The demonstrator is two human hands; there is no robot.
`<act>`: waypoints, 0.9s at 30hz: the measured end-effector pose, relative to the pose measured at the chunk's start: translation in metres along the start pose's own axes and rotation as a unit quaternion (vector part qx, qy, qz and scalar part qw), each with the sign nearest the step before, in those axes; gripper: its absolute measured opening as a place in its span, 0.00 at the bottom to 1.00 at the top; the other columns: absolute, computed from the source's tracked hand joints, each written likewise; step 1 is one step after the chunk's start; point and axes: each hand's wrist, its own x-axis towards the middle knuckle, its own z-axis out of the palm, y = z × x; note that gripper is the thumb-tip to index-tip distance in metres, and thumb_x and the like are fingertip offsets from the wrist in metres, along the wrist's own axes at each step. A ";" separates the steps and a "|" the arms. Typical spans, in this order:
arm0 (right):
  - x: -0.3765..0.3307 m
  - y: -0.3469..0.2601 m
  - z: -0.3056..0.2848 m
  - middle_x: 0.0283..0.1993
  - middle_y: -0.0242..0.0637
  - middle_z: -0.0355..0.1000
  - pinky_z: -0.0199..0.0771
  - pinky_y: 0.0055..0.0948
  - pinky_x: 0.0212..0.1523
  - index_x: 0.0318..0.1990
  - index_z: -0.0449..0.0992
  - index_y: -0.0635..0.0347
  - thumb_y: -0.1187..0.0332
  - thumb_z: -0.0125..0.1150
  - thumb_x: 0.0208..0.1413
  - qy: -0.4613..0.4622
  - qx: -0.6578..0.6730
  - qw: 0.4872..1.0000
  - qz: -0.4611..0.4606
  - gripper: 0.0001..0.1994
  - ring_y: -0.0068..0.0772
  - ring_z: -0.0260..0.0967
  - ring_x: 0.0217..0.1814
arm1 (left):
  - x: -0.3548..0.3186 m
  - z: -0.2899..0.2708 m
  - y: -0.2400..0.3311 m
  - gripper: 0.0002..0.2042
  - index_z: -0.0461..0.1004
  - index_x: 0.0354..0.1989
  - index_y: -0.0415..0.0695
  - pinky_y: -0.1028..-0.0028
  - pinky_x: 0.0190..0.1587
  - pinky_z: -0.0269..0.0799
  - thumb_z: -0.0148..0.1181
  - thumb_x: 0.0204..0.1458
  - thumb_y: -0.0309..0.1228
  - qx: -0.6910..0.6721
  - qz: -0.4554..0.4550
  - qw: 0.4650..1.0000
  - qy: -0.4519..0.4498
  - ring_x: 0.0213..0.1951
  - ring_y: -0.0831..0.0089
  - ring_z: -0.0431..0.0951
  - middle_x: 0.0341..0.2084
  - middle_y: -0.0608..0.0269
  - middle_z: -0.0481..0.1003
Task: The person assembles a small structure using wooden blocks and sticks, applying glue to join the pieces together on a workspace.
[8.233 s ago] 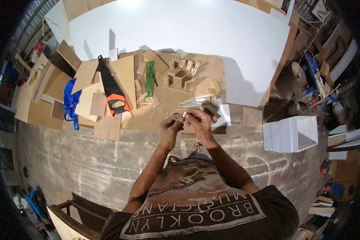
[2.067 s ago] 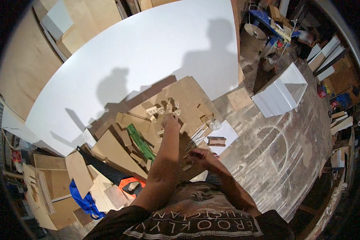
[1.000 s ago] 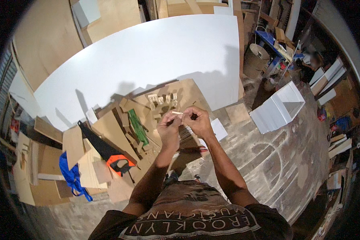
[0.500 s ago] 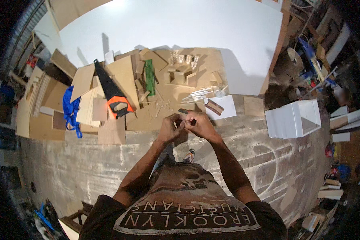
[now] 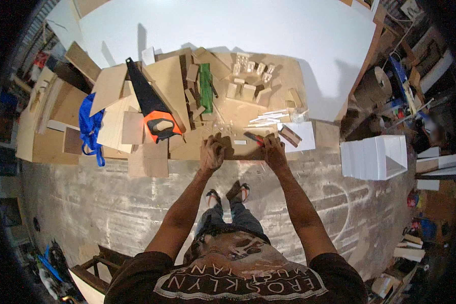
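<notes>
My right hand (image 5: 274, 152) grips a slim black-and-red utility knife (image 5: 253, 137) at the front of the brown board (image 5: 278, 66). Its dark end points left, over the board. Further left, my left hand (image 5: 212, 153) rests at the board's front edge with curled fingers; whatever they hold, if anything, is hidden. Between the hands lies a short white strip (image 5: 240, 142). Small pale scraps (image 5: 220, 128) are scattered just beyond my left hand. Beside my right hand, a brown grooved piece (image 5: 291, 136) lies on a white sheet (image 5: 305, 133).
A handsaw (image 5: 149, 99) with an orange handle lies across wood panels at left, near a blue bag (image 5: 90, 126). White sticks (image 5: 266, 117), small wooden blocks (image 5: 248, 91) and a green strip (image 5: 205, 88) occupy the board. A white box (image 5: 372, 157) stands on the floor at right.
My hands have moved apart from each other, the left one leftward and the right one rightward with the knife. The white strip now shows on the board between them.
</notes>
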 end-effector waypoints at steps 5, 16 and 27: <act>-0.008 -0.016 -0.036 0.47 0.59 0.70 0.72 0.52 0.43 0.56 0.63 0.62 0.76 0.59 0.53 -0.065 0.271 0.957 0.082 0.22 0.63 0.70 0.49 | -0.012 -0.005 -0.007 0.24 0.71 0.52 0.38 0.45 0.58 0.58 0.62 0.45 0.34 -0.019 -0.030 0.998 -0.058 0.56 0.37 0.64 0.59 0.42 0.65; -0.047 -0.172 -0.007 0.38 0.67 0.72 0.68 0.60 0.42 0.48 0.62 0.66 0.60 0.51 0.63 -0.102 0.412 0.864 0.270 0.17 0.72 0.69 0.44 | 0.006 -0.006 -0.014 0.07 0.77 0.32 0.43 0.57 0.42 0.65 0.62 0.41 0.24 -0.078 0.108 0.991 0.024 0.40 0.54 0.72 0.34 0.59 0.73; -0.055 -0.191 0.012 0.32 0.65 0.72 0.72 0.60 0.37 0.47 0.58 0.67 0.66 0.51 0.63 -0.034 0.326 0.922 0.206 0.14 0.70 0.72 0.38 | 0.001 -0.008 -0.009 0.04 0.79 0.28 0.43 0.58 0.48 0.66 0.64 0.41 0.25 -0.067 0.109 0.990 0.054 0.41 0.56 0.71 0.34 0.61 0.72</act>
